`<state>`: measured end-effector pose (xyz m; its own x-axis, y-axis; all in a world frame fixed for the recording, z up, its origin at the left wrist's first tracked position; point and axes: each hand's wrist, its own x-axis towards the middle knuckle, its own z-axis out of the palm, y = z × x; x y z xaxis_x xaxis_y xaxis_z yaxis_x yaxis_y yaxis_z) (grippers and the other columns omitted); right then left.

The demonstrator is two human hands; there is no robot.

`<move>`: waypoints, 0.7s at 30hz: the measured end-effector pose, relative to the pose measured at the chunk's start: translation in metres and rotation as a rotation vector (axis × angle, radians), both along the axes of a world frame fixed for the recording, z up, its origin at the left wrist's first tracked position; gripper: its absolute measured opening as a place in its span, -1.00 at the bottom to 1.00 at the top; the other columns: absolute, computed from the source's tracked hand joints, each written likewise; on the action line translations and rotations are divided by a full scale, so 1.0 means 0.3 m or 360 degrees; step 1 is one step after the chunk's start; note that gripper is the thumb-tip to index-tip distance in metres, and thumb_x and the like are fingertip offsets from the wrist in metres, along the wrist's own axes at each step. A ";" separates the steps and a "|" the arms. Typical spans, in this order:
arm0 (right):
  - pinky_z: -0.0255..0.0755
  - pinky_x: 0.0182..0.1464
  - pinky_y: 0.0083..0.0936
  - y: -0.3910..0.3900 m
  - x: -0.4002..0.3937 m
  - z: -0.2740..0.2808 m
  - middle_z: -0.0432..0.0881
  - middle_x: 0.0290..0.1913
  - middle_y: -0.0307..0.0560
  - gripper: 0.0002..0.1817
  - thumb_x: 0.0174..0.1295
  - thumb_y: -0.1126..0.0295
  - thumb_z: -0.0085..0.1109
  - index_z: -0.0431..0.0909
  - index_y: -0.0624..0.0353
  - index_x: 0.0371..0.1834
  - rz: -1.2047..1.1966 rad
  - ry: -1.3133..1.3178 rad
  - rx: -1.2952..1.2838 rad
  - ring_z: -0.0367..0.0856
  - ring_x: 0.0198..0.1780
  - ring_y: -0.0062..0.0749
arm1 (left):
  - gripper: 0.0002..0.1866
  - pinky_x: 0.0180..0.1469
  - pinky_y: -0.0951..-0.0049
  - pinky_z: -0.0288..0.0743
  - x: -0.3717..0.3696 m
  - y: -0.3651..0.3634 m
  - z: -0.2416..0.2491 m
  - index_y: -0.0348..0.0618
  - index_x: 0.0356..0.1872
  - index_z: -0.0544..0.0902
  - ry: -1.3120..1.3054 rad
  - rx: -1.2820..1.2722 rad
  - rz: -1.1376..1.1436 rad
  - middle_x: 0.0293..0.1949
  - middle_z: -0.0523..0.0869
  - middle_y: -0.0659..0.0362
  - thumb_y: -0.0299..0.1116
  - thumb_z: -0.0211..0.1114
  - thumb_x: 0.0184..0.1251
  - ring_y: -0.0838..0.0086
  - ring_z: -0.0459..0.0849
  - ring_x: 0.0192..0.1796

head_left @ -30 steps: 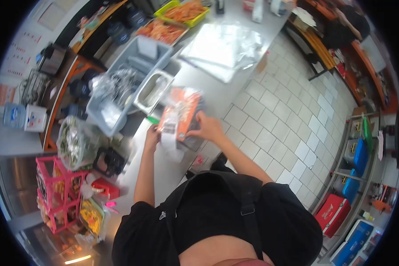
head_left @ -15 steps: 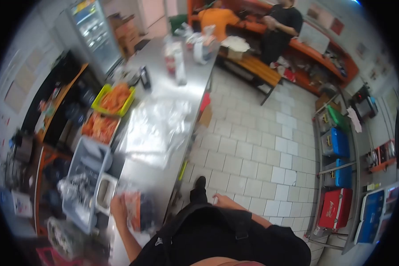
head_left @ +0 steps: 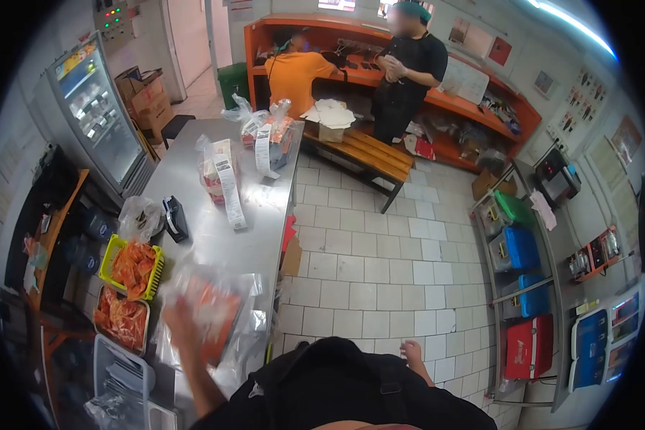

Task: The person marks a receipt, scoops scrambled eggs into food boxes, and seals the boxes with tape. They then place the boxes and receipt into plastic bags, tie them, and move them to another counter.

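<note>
My left hand (head_left: pixel 183 314), smeared by motion, is over the steel table at the upper left side of a clear plastic bag with an orange panel (head_left: pixel 218 319). Its fingers look closed on the bag's plastic, though the grip is blurred. Beneath and beside that bag lie clear plastic bags (head_left: pixel 251 287), spread flat. My right hand (head_left: pixel 413 352) hangs over the tiled floor at my side, holding nothing, its fingers loosely apart. Left of the bag are a yellow basket (head_left: pixel 158 276) of orange-red packets and a tray (head_left: pixel 147 333) of similar packets.
Grey bin (head_left: pixel 148 380) with containers stands at lower left. Bags with receipts (head_left: pixel 218 175) and a dark device (head_left: pixel 175 218) are on the table (head_left: pixel 226 247). Two people are near an orange counter beyond a wooden bench (head_left: pixel 358 159). A rack with coolers (head_left: pixel 529 347) lines the right.
My left hand has moved forward along the table with the orange-panelled bag, bringing it over the flat clear bags. The view has tilted up, and my right hand has shifted rightward in the picture.
</note>
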<state>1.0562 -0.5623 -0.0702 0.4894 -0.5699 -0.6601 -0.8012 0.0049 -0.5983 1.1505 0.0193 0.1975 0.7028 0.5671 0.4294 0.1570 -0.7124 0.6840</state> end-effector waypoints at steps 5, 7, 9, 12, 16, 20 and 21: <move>0.44 -0.42 -0.35 0.089 0.161 -0.161 0.64 -0.42 -0.09 -0.89 0.03 0.37 0.11 0.58 0.15 -0.50 0.0649 -0.0436 -0.0140 0.59 -0.40 -0.42 | -0.69 -0.41 0.11 0.26 0.587 -0.187 0.144 -0.40 -0.35 0.44 -0.0107 -0.0072 -0.0475 -0.54 0.49 -0.20 -0.27 -0.02 0.38 -0.04 0.47 -0.47; 0.44 -0.41 -0.36 0.076 0.226 -0.247 0.64 -0.42 -0.09 -0.88 0.03 0.37 0.10 0.58 0.15 -0.51 0.1000 -0.0334 -0.0256 0.60 -0.39 -0.42 | -0.71 -0.39 0.11 0.29 0.779 -0.203 0.045 -0.40 -0.34 0.44 -0.0136 -0.0042 -0.0478 -0.52 0.52 -0.21 -0.29 -0.01 0.38 -0.07 0.49 -0.43; 0.45 -0.39 -0.36 0.039 0.286 -0.318 0.64 -0.42 -0.08 -0.87 0.03 0.36 0.09 0.59 0.15 -0.52 0.1144 -0.0190 -0.0257 0.60 -0.39 -0.42 | -0.72 -0.36 0.11 0.31 0.971 -0.215 -0.091 -0.40 -0.33 0.43 -0.0159 -0.0019 -0.0482 -0.49 0.54 -0.21 -0.31 -0.01 0.38 -0.10 0.52 -0.39; 0.45 -0.37 -0.37 -0.081 0.354 -0.394 0.64 -0.42 -0.07 -0.86 0.03 0.35 0.08 0.59 0.14 -0.53 0.1207 0.0005 -0.0278 0.60 -0.38 -0.41 | -0.76 -0.28 0.14 0.37 1.109 -0.208 -0.285 -0.38 -0.25 0.42 -0.0018 -0.0214 -0.0426 -0.41 0.56 -0.23 -0.33 0.05 0.32 -0.09 0.55 -0.33; 0.47 -0.34 -0.38 -0.275 0.482 -0.529 0.64 -0.41 -0.05 -0.84 0.03 0.34 0.05 0.59 0.14 -0.55 0.1185 0.0197 -0.0342 0.61 -0.37 -0.41 | -0.71 -0.12 0.26 0.39 1.277 -0.251 -0.282 -0.31 -0.14 0.43 -0.0114 0.0015 -0.0100 -0.18 0.56 -0.10 -0.40 0.23 0.16 0.06 0.53 -0.14; 0.48 -0.32 -0.39 -0.457 0.712 -0.819 0.65 -0.41 -0.03 -0.82 0.03 0.33 0.03 0.60 0.13 -0.57 0.1017 0.0317 -0.0374 0.61 -0.36 -0.40 | -0.64 -0.02 0.30 0.37 1.257 -0.522 0.113 -0.28 -0.14 0.47 -0.0397 -0.0310 -0.0620 -0.08 0.53 0.03 -0.46 0.33 -0.01 0.22 0.51 -0.03; 0.48 -0.31 -0.39 -0.485 0.811 -0.941 0.65 -0.41 -0.03 -0.81 0.03 0.33 0.02 0.60 0.13 -0.57 0.0811 0.0361 -0.0311 0.61 -0.36 -0.40 | -0.63 -0.01 0.30 0.38 1.251 -0.580 0.211 -0.28 -0.14 0.48 -0.0363 -0.0625 -0.1101 -0.10 0.55 0.05 -0.45 0.34 -0.02 0.24 0.54 -0.04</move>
<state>1.2994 -0.7079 -0.3525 0.5921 -0.4215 -0.6868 -0.7817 -0.5073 -0.3626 1.5258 -0.1547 0.2608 0.8677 0.1770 0.4645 -0.4021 -0.2996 0.8652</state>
